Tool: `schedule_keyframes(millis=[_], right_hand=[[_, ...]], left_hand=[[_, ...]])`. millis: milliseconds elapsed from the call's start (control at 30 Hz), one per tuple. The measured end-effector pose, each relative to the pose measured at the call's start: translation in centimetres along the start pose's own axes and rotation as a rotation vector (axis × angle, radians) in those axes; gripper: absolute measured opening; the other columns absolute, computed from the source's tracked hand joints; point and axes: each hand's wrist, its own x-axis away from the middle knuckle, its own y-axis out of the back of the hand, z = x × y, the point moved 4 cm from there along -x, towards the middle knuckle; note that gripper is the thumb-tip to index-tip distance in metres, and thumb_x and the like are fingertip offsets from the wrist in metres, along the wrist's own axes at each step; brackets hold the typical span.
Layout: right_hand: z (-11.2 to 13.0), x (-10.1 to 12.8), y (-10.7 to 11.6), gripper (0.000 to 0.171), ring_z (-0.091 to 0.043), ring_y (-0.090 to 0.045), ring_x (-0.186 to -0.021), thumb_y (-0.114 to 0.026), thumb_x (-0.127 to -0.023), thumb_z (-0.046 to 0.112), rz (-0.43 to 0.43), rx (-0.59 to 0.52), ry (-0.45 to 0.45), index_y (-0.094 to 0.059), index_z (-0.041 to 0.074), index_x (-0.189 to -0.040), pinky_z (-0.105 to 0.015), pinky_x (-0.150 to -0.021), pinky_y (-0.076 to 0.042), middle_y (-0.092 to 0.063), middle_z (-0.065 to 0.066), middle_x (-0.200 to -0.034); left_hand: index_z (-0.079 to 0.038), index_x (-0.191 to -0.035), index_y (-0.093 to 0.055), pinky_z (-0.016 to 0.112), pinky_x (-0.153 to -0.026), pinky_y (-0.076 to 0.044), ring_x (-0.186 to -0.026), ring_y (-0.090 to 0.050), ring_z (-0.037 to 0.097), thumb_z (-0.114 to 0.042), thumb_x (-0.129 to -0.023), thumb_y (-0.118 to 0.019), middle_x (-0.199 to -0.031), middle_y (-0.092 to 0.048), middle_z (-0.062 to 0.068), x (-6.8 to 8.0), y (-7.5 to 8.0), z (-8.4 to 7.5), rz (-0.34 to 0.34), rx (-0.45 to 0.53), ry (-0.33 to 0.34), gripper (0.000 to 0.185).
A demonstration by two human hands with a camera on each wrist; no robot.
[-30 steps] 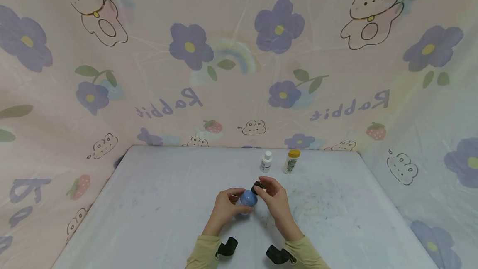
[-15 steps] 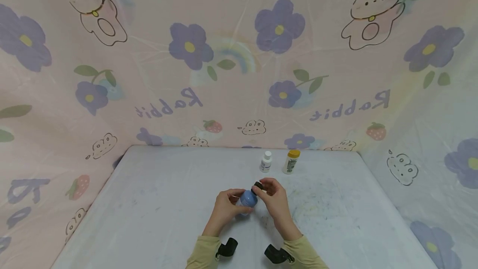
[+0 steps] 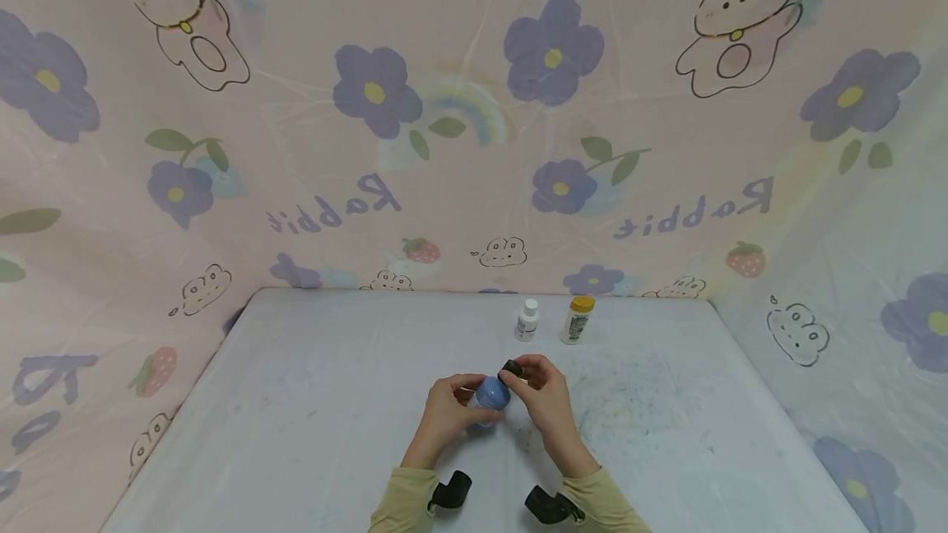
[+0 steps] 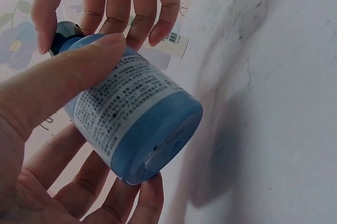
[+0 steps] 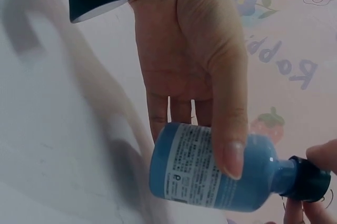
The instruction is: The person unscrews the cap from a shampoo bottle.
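A small blue bottle (image 3: 490, 394) with a white printed label lies tilted above the table, its neck pointing right. My left hand (image 3: 450, 408) grips its body (image 4: 131, 119), thumb across the label (image 5: 202, 169) and fingers underneath. My right hand (image 3: 539, 389) pinches the black cap (image 3: 511, 368) on the bottle's neck with thumb and fingertips (image 4: 105, 3). The cap (image 5: 309, 180) sits on the neck in the right wrist view.
Two small bottles stand at the table's far edge: one with a white cap (image 3: 528, 319) and one with a yellow cap (image 3: 578, 319). The grey table (image 3: 311, 401) is walled on three sides by a flower and rabbit printed sheet (image 3: 444, 105).
Both hands and the bottle stay in nearly the same place; the right hand's fingers have shifted slightly on the black cap.
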Motion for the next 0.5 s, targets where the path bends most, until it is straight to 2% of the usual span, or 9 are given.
schedule_keyframes(millis=[133,367,500], right_hand=[[-0.21,-0.13,0.18,0.029,-0.028,-0.057,-0.098,-0.071,-0.085,0.003,0.029,-0.011,0.008,-0.06,-0.005,-0.111,-0.026,-0.082,-0.045,-0.064,-0.017,-0.105],[-0.36,-0.31,0.35,0.032,-0.028,-0.056,-0.099,-0.068,-0.087,0.0,0.06,-0.014,0.018,-0.059,-0.007,-0.117,-0.026,-0.083,-0.045,-0.063,-0.019,-0.108],[-0.39,-0.33,0.42,0.034,-0.029,-0.055,-0.104,-0.066,-0.087,-0.002,0.084,-0.015,0.021,-0.059,-0.006,-0.12,-0.031,-0.089,-0.044,-0.062,-0.019,-0.112]], left_hand=[[-0.009,-0.113,-0.07,0.042,-0.085,-0.049,-0.095,-0.06,0.02,-0.019,-0.063,-0.091,-0.109,-0.067,0.003,0.07,0.07,-0.04,0.003,0.005,0.009,0.055],[-0.01,-0.114,-0.07,0.043,-0.084,-0.049,-0.095,-0.059,0.021,-0.02,-0.063,-0.091,-0.11,-0.066,0.003,0.07,0.19,0.02,0.002,-0.003,0.019,0.056],[-0.01,-0.114,-0.07,0.043,-0.084,-0.049,-0.095,-0.059,0.02,-0.021,-0.062,-0.091,-0.11,-0.066,0.002,0.02,0.19,-0.02,0.001,-0.004,0.028,0.057]])
